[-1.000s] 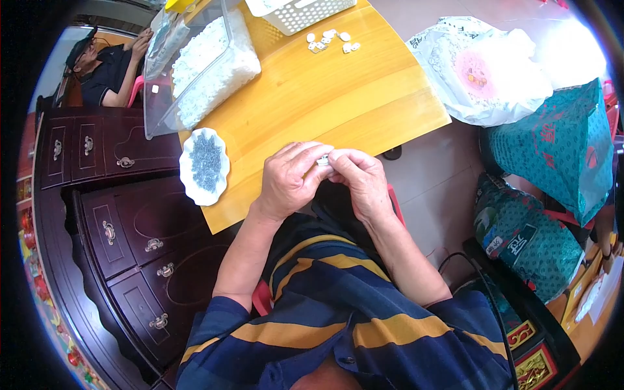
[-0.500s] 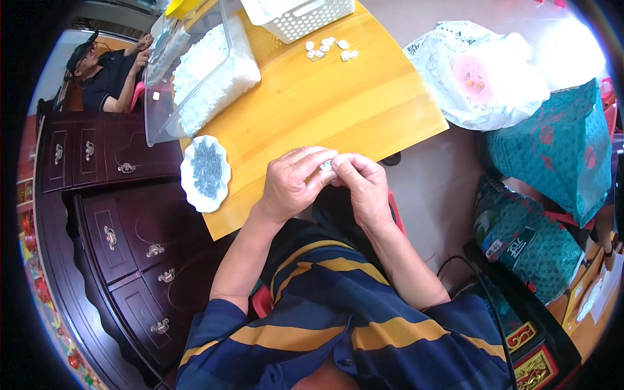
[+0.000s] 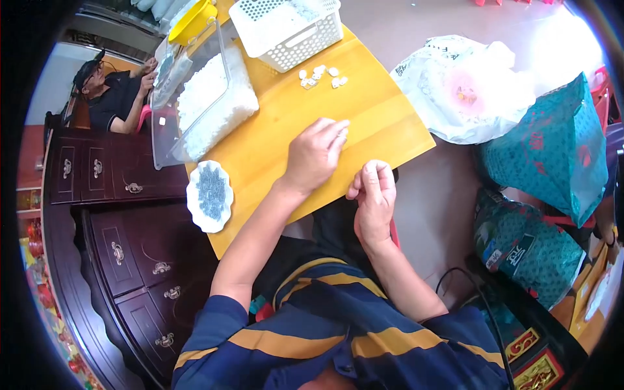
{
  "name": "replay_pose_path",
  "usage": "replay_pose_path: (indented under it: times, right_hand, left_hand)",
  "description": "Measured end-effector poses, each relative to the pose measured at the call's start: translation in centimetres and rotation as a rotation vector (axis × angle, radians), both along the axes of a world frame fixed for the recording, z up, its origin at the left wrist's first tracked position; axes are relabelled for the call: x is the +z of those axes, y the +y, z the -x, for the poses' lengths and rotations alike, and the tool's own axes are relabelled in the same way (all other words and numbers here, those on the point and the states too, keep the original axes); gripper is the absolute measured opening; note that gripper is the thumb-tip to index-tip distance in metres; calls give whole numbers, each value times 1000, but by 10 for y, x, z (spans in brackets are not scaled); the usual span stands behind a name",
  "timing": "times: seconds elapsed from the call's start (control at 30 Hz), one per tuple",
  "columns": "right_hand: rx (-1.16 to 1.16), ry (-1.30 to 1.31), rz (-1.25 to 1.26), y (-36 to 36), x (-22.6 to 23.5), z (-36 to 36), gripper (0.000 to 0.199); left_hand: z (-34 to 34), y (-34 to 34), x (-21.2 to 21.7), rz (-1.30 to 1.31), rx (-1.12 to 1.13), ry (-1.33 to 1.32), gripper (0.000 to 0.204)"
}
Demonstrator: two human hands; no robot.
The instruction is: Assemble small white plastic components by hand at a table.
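My left hand [image 3: 315, 155] is over the yellow wooden table [image 3: 273, 143], its fingers pinched together and pointing toward the far right. Something small and pale may be at the fingertips, too small to name. Just off the table's near right edge is my right hand [image 3: 375, 200], its fingers curled in against the thumb; whatever they hold, if anything, is hidden. Several small white pieces [image 3: 318, 73] lie loose on the table beyond my left hand. To the left stands a white scalloped dish [image 3: 192, 195] full of small dark grey bits [image 3: 212, 190].
A clear plastic bin [image 3: 158, 146] filled with white pieces [image 3: 214, 110] and a white perforated basket [image 3: 292, 49] stand at the back. Dark drawers [image 3: 140, 227] flank the left side. At right are a white plastic bag [image 3: 442, 110] and teal bags [image 3: 539, 162]. Another person [image 3: 114, 94] sits far left.
My hands have come apart from a small white piece held between them. The left has moved forward over the table; the right has dropped slightly toward me. The view has shifted a little.
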State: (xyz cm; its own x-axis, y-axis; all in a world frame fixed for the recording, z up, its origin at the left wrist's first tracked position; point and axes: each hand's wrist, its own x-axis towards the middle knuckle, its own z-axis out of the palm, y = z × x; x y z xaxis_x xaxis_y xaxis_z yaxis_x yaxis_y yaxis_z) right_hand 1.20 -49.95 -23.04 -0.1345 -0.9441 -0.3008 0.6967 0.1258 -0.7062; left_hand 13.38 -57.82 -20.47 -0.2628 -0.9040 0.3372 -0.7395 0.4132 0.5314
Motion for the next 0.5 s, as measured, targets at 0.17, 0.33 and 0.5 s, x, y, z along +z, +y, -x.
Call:
replay_pose_path:
  times: [0.17,0.33,0.5]
  right_hand:
    - [-22,-8,31,0,-1,6,13]
    - [27,6,22,1,3,3,15]
    - [70,-31,-4,0,3,1,16]
  left_hand:
    - [16,-29,-12,35,-160,-184,25]
    - [4,-78,-24,189,-47,-290,48]
    - [-7,-94,-37,34,-67,-436,66]
